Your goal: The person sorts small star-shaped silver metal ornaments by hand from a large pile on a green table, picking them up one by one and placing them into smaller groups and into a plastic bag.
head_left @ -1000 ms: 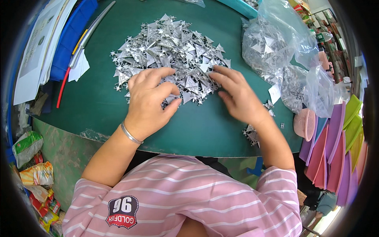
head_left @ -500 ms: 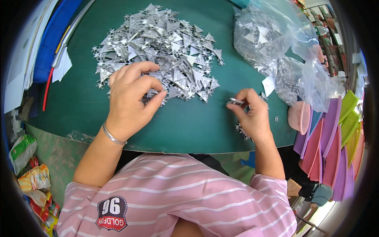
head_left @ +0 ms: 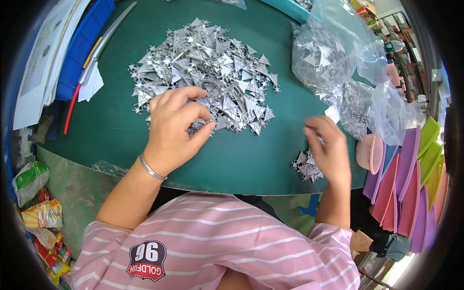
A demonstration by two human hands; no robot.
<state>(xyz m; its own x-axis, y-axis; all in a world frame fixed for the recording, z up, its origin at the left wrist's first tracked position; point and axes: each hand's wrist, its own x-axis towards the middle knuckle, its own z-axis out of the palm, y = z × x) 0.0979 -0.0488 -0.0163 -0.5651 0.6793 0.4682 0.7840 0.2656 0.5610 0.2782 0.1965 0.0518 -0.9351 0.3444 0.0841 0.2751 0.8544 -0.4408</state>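
Note:
A big heap of flat silver metal pieces [head_left: 232,72], many triangular with small loops and stars, lies on the green table. My left hand [head_left: 179,121] is at its near edge, thumb and index finger almost meeting on a small silver metal piece, mostly hidden by the fingers. To the right, my right hand [head_left: 331,150] hovers with curled fingers beside a small pile of silver pieces [head_left: 307,166]. A glint of silver shows between its thumb and fingers. Motion blur hides whether that piece is held or lies on the table.
Clear plastic bags [head_left: 321,58] of silver pieces stand at the far right, with a white card [head_left: 332,114] nearby. Colourful bins [head_left: 406,169] fan out beyond the table's right edge. Papers [head_left: 46,63], a blue tray [head_left: 87,46] and a red-tipped tool [head_left: 72,106] lie at left.
My right hand has moved right and its fingers are now blurred; the silver piece at its fingertips no longer shows there. More of the small pile shows. The whole view has shifted slightly.

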